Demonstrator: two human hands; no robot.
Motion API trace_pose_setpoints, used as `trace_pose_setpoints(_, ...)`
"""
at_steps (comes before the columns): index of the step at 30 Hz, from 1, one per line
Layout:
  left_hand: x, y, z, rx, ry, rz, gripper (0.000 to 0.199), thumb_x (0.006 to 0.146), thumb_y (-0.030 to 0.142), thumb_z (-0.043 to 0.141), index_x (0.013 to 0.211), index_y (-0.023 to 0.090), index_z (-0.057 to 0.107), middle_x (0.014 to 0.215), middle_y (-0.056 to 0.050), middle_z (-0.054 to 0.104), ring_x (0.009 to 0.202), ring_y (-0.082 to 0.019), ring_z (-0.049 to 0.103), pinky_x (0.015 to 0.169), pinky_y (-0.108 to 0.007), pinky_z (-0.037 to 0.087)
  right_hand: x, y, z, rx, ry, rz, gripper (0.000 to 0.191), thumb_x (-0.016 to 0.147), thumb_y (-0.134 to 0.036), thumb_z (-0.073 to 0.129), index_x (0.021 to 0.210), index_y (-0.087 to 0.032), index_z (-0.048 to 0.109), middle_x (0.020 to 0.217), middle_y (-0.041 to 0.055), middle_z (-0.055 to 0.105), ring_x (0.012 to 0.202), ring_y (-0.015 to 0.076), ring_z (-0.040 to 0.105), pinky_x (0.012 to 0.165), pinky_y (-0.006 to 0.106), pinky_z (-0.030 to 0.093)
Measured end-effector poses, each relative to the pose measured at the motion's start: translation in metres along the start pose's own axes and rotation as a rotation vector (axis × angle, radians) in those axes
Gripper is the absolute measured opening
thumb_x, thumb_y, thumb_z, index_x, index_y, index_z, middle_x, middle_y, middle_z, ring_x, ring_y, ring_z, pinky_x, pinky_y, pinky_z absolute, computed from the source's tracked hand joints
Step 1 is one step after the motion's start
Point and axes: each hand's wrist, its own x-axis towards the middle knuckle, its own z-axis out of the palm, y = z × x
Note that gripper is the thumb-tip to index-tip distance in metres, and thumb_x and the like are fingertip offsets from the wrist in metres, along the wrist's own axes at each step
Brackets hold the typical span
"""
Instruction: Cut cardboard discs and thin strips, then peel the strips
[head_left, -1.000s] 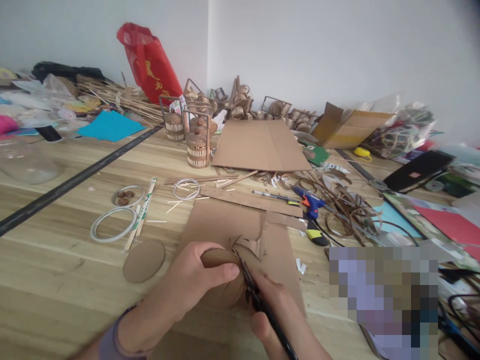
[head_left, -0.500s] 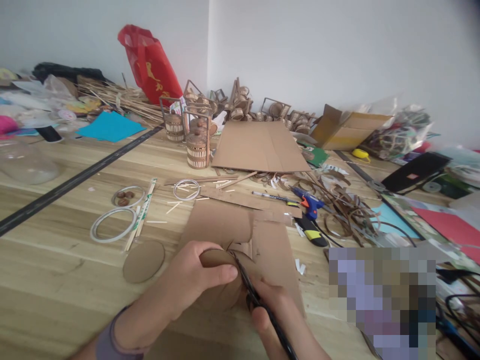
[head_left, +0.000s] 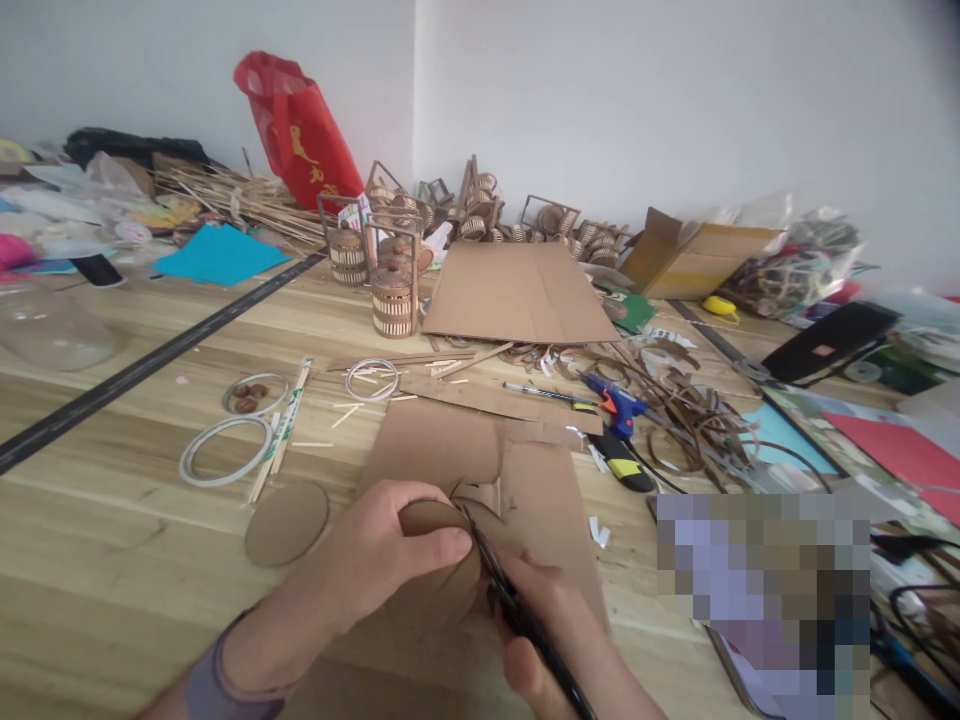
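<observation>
Our left hand pinches a round-edged cardboard piece between thumb and fingers, while our right hand is wrapped around black scissors, their blades at the piece's three-o'clock edge. Beneath lies a cardboard sheet. From the held piece, we see a cardboard disc at nine o'clock, a lidded slatted basket near twelve and a blue glue gun at two.
</observation>
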Motion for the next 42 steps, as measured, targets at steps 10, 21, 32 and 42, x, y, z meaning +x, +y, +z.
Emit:
trace_pose_setpoints(10,-0.002,0.007,-0.001,-0.015,-0.040,-0.022,0.024,0.074,0.042,0.070,0.080,0.019,0.074,0.075,0.002,0.069,0.074,-0.017,0.059,0.064,-0.022,0.043,0.000,-0.003,0.003,-0.010,0.036,-0.047,0.074,0.089,-0.082,0.017,0.078,-0.021,0.056,0.063,-0.0020,0.047,0.057,0.0131,0.044,0.056,0.024,0.037)
trace_pose_setpoints(21,-0.004,0.011,-0.004,-0.044,-0.072,-0.023,0.029,0.072,0.046,0.071,0.079,0.018,0.072,0.065,0.003,0.062,0.062,-0.014,0.051,0.056,-0.021,0.038,-0.004,0.002,0.005,-0.069,0.043,-0.027,0.081,0.087,-0.084,0.013,0.079,-0.019,0.062,0.066,-0.0004,0.056,0.060,0.0137,0.050,0.062,0.026,0.040)
trace_pose_setpoints(32,-0.005,0.013,-0.006,0.016,-0.034,-0.052,0.029,0.068,0.047,0.072,0.070,0.018,0.069,0.060,0.004,0.059,0.064,-0.016,0.053,0.057,-0.022,0.039,-0.007,0.007,0.006,-0.055,0.045,0.034,0.085,0.082,-0.088,0.019,0.085,-0.018,0.067,0.067,0.0014,0.055,0.063,0.0160,0.052,0.059,0.025,0.040)
trace_pose_setpoints(42,-0.004,0.014,-0.008,0.018,-0.071,-0.055,0.030,0.067,0.048,0.071,0.073,0.018,0.071,0.060,0.003,0.061,0.065,-0.017,0.055,0.059,-0.024,0.041,-0.006,0.006,0.007,-0.025,0.046,0.003,0.082,0.080,-0.089,0.021,0.080,-0.019,0.064,0.064,-0.0004,0.052,0.061,0.0149,0.047,0.057,0.026,0.037)
